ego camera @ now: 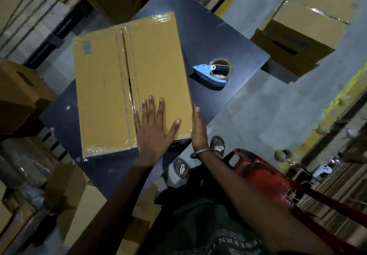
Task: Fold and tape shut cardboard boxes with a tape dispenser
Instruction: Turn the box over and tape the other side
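- Right now the cardboard box [127, 84] lies flat on a dark table [228, 42], its top flaps closed and clear tape shining along the seam and both ends.
- The left hand [154, 127] presses flat on the near right part of the lid, fingers spread straight.
- The right hand [199, 129] rests with straight fingers against the box's right edge.
- A blue tape dispenser [213, 72] sits on the table, just right of the box.
- More boxes [301, 28] stand on the grey concrete floor [268, 119]; a red stool [264, 173] is nearby.
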A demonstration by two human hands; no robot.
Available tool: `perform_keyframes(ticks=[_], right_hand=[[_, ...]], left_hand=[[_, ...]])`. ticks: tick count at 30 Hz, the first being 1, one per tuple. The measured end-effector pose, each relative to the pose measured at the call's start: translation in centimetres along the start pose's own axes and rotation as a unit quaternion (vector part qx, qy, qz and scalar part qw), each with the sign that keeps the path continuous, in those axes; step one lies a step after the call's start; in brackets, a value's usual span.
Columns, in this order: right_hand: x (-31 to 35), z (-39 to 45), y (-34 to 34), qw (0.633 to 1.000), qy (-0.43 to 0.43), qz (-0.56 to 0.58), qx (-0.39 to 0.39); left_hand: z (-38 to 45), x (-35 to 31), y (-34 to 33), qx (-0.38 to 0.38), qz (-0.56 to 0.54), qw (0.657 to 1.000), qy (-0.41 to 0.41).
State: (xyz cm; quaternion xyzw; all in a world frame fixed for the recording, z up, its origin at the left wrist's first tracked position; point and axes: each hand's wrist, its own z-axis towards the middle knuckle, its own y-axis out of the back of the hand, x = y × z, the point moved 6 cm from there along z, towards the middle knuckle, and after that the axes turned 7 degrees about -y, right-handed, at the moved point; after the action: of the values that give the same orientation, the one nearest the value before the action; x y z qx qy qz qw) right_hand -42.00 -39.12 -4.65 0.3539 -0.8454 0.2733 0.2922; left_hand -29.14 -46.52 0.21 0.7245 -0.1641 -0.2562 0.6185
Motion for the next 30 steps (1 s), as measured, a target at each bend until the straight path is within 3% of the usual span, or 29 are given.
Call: perform_keyframes(ticks=[3, 6, 8, 13, 19, 21, 24, 28, 30], right_hand=[[-1.3, 1.3, 1.4, 0.997, -0.060, 0.045, 0.027], [-1.6, 1.3, 4.2, 0.993, -0.080, 0.061, -0.061], [-0.2, 0.2, 4.4, 0.993, -0.047, 0.068, -0.085], [0.3, -0.8, 0.1, 0.996, 0.001, 0.085, -0.016], [-0.3, -0.2, 1.6, 0.999, -0.027, -0.018, -0.018], [1.7, -1.9, 2.3, 0.989, 0.066, -0.128, -0.045], [4.8, -4.4, 2.5, 0.906, 0.208, -0.368, -0.026], [6.2, -3.4, 3.3, 0.683, 0.333, -0.646, 0.068], [6.6, -2.2, 3.7, 0.612, 0.363, -0.698, 0.081]], left_hand=[[0.1, 0.2, -0.3, 0.006, 0.005, 1.000, 0.001], [0.0, 0.2, -0.5, 0.008, -0.003, 1.000, 0.003], [-0.1, 0.2, -0.6, 0.005, -0.007, 1.000, 0.004], [0.0, 0.3, -0.7, 0.000, 0.002, 1.000, -0.002], [0.0, 0.6, -0.4, 0.010, -0.009, 1.000, -0.014], [0.0, 0.9, -0.3, 0.018, -0.041, 0.999, -0.022], [-0.5, 1.7, 0.5, 0.014, -0.132, 0.988, -0.083], [-2.2, 2.6, 1.2, -0.031, -0.124, 0.969, -0.212], [-2.3, 2.7, 1.1, -0.052, -0.102, 0.970, -0.212]])
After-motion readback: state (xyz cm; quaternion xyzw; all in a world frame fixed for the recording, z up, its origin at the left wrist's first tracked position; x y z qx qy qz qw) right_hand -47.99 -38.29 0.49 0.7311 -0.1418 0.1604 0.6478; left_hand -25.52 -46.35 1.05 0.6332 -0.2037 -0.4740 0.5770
